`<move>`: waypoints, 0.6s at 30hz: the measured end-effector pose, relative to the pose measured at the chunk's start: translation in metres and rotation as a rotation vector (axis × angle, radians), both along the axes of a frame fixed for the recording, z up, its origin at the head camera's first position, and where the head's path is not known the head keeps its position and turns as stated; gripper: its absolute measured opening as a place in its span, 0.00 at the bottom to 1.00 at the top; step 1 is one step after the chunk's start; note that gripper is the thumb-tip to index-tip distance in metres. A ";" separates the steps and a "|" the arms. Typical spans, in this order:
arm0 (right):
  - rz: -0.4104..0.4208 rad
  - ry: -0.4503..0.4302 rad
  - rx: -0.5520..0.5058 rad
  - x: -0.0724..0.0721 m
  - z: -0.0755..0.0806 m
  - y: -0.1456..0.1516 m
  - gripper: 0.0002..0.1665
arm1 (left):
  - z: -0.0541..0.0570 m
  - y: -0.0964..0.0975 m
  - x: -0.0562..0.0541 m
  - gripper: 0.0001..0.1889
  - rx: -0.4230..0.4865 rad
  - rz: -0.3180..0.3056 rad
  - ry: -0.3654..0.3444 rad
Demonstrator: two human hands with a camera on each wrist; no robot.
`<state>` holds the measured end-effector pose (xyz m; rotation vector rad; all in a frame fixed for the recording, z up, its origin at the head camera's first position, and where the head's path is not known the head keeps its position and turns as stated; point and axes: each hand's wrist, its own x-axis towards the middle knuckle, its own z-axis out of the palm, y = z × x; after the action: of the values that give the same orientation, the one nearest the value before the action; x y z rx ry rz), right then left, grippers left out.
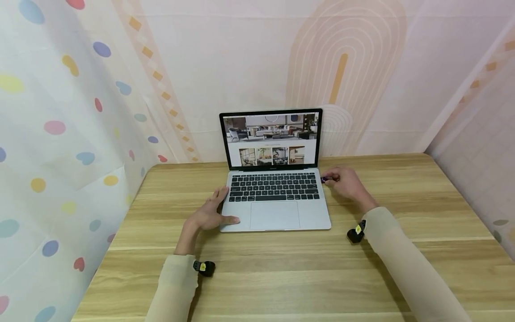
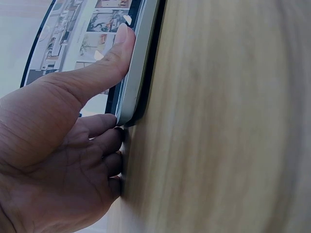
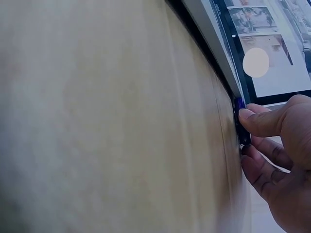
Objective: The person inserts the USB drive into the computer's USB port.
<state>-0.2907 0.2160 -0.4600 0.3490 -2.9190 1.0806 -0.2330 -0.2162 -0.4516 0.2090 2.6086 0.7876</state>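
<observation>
An open silver laptop [image 1: 275, 215] stands on the wooden table with its screen lit. My left hand [image 1: 209, 215] holds its left side, the thumb lying over the front left corner and the other fingers along the side edge. In the left wrist view the fingertips [image 2: 112, 141] meet the table right beside the laptop's edge. At the right side of the keyboard, my right hand [image 1: 347, 182] pinches a small dark purple USB flash drive [image 3: 240, 124] between thumb and fingers. One end of the drive is right at the laptop's side edge, where the port is hidden.
The wooden table [image 1: 277, 277] runs back to a patterned cloth [image 1: 241, 67] hanging behind the laptop. A dotted cloth [image 1: 68, 188] hangs along the left side. Small black cameras [image 1: 207, 268] are worn at both wrists.
</observation>
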 end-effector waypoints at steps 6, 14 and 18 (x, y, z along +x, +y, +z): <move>0.003 -0.037 -0.018 0.001 0.004 0.003 0.16 | 0.000 0.000 -0.002 0.63 -0.015 -0.011 0.003; 0.009 -0.032 -0.006 0.005 0.005 0.006 0.19 | -0.001 0.002 -0.002 0.63 0.017 -0.003 -0.001; 0.020 -0.032 -0.011 0.010 0.006 0.007 0.21 | -0.001 0.001 -0.001 0.63 0.012 0.002 0.000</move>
<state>-0.2807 0.2230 -0.4539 0.3655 -2.9424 1.1150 -0.2343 -0.2153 -0.4525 0.2097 2.6046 0.8040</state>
